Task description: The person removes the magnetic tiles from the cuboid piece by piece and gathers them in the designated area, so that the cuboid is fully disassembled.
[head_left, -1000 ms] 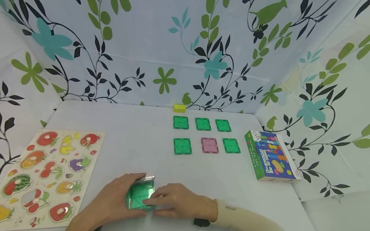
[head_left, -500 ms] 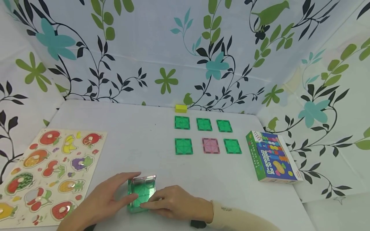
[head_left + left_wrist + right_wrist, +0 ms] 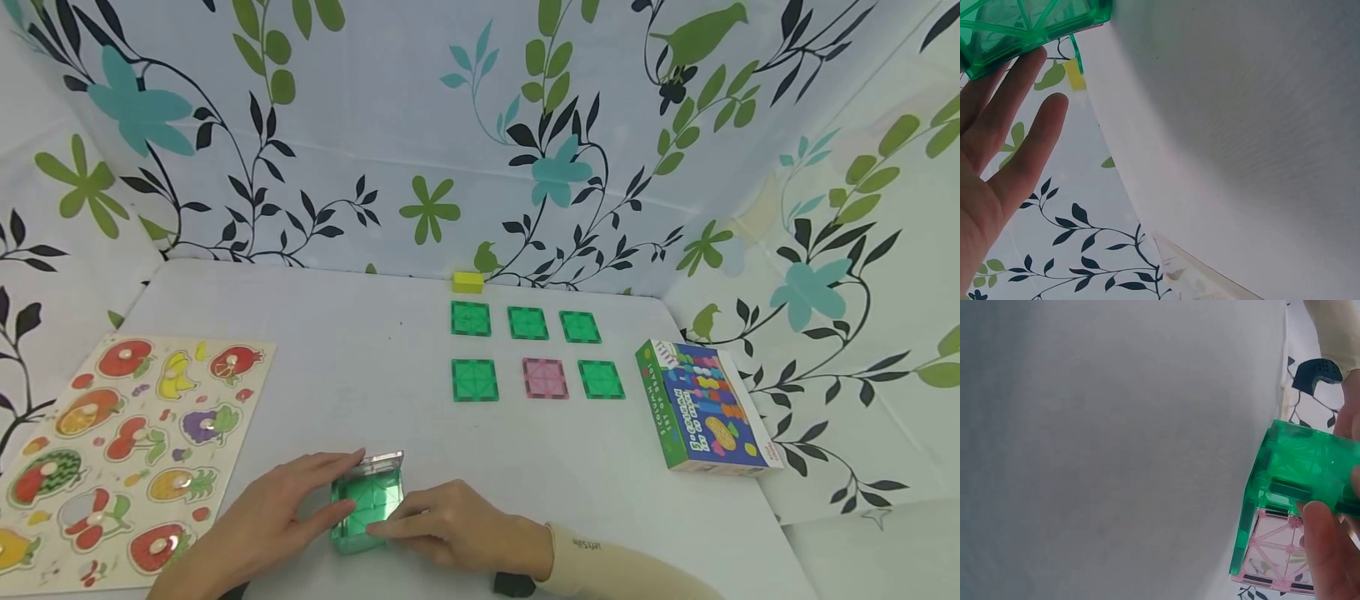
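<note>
In the head view, a small open-topped box of green magnetic tiles (image 3: 372, 498) stands on the table between my hands. Its far wall catches the light and looks pinkish; the right wrist view shows a pink tile (image 3: 1277, 545) joined to the green ones (image 3: 1310, 456). My left hand (image 3: 273, 518) lies along the left side with fingers extended, fingertips at the far wall and thumb over the left wall. In the left wrist view its fingers look straight. My right hand (image 3: 453, 527) pinches the near right part of the box, index finger reaching over the edge; its thumb is hidden in the head view.
Several flat green tiles (image 3: 475, 381) and one pink tile (image 3: 545, 378) lie in two rows farther back. Behind them sits a yellow block (image 3: 468, 282). A fruit puzzle board (image 3: 258, 358) lies on the left, a colourful carton (image 3: 705, 408) on the right.
My left thumb has moved from the box's near side up over its left wall, and the left hand has shifted slightly left. The right hand stays at the near right part.
</note>
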Action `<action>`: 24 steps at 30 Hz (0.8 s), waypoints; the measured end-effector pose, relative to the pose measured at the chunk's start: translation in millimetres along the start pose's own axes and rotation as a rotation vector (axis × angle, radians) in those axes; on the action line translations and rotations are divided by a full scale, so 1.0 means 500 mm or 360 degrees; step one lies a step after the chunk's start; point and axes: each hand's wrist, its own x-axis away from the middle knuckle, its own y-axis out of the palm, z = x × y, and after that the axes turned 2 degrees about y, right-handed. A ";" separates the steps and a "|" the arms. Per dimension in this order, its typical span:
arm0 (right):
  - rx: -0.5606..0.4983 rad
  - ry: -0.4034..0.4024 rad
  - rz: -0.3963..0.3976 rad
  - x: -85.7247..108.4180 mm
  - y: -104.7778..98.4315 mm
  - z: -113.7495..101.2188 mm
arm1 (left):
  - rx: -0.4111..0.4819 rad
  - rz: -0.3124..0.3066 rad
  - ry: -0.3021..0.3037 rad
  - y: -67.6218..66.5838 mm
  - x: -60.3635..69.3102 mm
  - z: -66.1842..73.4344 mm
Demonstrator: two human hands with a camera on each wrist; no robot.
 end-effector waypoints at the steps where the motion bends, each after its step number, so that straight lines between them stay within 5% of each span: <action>1: -0.0008 0.0012 0.0007 0.001 -0.001 0.000 | -0.0004 -0.0007 -0.0006 0.000 0.000 0.001; 10: -0.0118 0.0080 0.0087 0.012 -0.002 0.001 | 0.0012 0.0010 0.0023 0.004 -0.007 0.005; 24: -0.0345 0.0402 0.0261 0.027 -0.049 0.005 | -0.0036 -0.0027 0.0032 0.009 -0.012 0.007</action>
